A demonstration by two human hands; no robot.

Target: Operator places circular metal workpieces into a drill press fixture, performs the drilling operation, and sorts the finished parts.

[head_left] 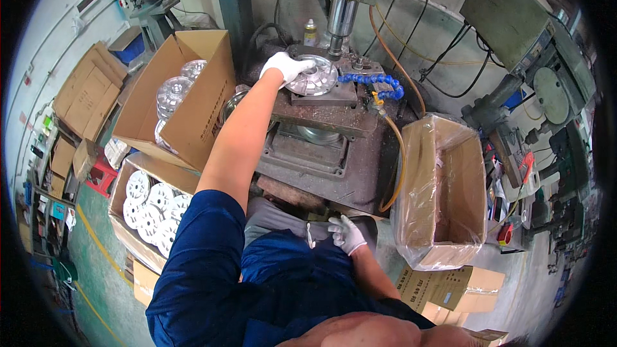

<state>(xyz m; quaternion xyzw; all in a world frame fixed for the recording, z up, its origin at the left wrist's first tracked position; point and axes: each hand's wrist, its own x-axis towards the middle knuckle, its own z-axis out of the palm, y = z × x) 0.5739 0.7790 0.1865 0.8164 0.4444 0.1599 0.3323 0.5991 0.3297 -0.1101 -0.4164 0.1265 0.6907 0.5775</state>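
Observation:
My left hand (pixel 286 68), in a white glove, reaches forward to the drill press and grips the left edge of a shiny round metal disc (pixel 321 81). Its fingers lie over the rim and partly hide it. The disc rests on a fixture block (pixel 334 97) on the machine table, just below the spindle (pixel 342 22). A blue segmented coolant hose (pixel 369 79) points at the disc from the right. Low down by my lap, my gloved right hand (pixel 347 236) has its fingers apart and nothing visible in them.
To the left, an open carton (pixel 209 99) holds several shiny discs; below it another carton (pixel 138 244) is filled with discs. A plastic-lined carton (pixel 411 199) stands to the right of the press. A yellow tube (pixel 402 160) loops down between them. Metal shavings cover the machine base (pixel 360 186).

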